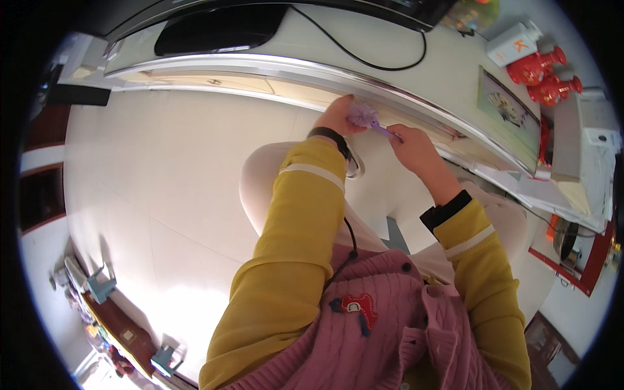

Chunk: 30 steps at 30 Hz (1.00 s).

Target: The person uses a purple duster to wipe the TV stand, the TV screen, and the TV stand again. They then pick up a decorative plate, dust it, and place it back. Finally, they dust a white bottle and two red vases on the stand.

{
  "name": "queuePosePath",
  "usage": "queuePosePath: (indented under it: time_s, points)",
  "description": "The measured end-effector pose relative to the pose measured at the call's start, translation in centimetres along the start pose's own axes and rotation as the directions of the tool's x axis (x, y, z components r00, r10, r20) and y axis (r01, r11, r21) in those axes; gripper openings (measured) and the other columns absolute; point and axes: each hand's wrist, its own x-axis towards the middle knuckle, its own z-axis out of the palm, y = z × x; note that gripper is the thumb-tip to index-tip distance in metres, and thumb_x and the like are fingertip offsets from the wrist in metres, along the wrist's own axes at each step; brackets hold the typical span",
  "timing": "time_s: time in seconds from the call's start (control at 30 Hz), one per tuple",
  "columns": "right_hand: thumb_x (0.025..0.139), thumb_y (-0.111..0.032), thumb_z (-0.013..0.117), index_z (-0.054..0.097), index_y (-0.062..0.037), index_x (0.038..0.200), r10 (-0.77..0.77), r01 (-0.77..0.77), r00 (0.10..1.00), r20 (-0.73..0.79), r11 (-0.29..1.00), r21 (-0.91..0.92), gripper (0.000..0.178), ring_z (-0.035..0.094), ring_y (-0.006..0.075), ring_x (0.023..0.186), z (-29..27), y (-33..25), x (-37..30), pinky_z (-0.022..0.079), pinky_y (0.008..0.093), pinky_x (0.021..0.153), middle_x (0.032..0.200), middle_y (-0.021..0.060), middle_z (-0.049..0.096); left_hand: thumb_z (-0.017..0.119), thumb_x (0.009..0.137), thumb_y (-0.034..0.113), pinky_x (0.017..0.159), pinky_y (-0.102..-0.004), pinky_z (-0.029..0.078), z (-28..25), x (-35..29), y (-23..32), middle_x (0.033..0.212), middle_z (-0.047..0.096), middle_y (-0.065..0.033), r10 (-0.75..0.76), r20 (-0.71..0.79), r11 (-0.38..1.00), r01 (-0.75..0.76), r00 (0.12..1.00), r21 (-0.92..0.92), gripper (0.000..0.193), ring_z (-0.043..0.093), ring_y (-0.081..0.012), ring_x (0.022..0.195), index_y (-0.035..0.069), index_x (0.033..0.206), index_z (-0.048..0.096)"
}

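Observation:
A small purple duster [362, 114] with a fluffy head and a short handle is held between my hands, in front of the long white cabinet. My right hand [411, 148] is closed round the end of its handle. At the fluffy head, my left hand [337, 118] has its fingers curled against the fibres, partly hidden by them. The duster slants slightly down toward the right hand.
The low cabinet [455, 71] crosses ahead, its glossy top bearing a black stand [218, 31], a black cable [383, 67], a framed picture [506, 107] and red vases [552, 90]. At far left are a wooden table [127, 335] and stools [103, 288].

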Motion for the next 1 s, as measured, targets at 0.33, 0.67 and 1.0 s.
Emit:
queuePosePath:
  time_s: [0.33,0.67,1.0]
  points:
    - [0.097,-0.024,0.056,0.042,-0.0135,0.145,0.125,-0.216,0.97,0.208,0.834,0.508,0.051,0.064,0.0127,0.071,2.2,-0.3,-1.0,0.047,0.0251,0.055,0.101,0.0049,0.066,0.059,0.09,0.015,0.069,-0.0337,0.055,-1.3,2.3,-0.5,0.102,0.061,-0.0126,-0.721,-0.357,0.484,0.063,0.594,-0.873,0.028,0.063,-0.0254,0.087,0.004,0.115,0.052]
    - [0.096,-0.022,0.057,0.057,-0.0038,0.129,0.206,-0.338,0.929,0.307,0.812,0.477,0.038,0.066,0.0134,0.071,0.9,2.2,-4.4,0.046,0.0249,0.052,0.097,0.0061,0.067,0.053,0.083,0.001,0.063,-0.0348,0.052,-4.1,2.3,-2.6,0.102,0.064,-0.0209,0.135,-0.901,0.965,0.15,0.413,0.213,0.027,0.066,-0.027,0.074,0.002,0.11,0.058]
    - [0.096,-0.021,0.056,0.06,-0.0048,0.124,0.185,-0.329,0.933,0.309,0.784,0.526,0.033,0.065,0.0125,0.072,0.3,3.3,-5.3,0.046,0.0241,0.053,0.098,0.0048,0.067,0.058,0.081,0.004,0.063,-0.039,0.051,-2.0,-0.8,-1.3,0.08,0.067,-0.01,0.397,-0.316,0.645,-0.017,0.862,0.764,0.01,0.065,-0.0251,0.073,0.004,0.081,0.068]
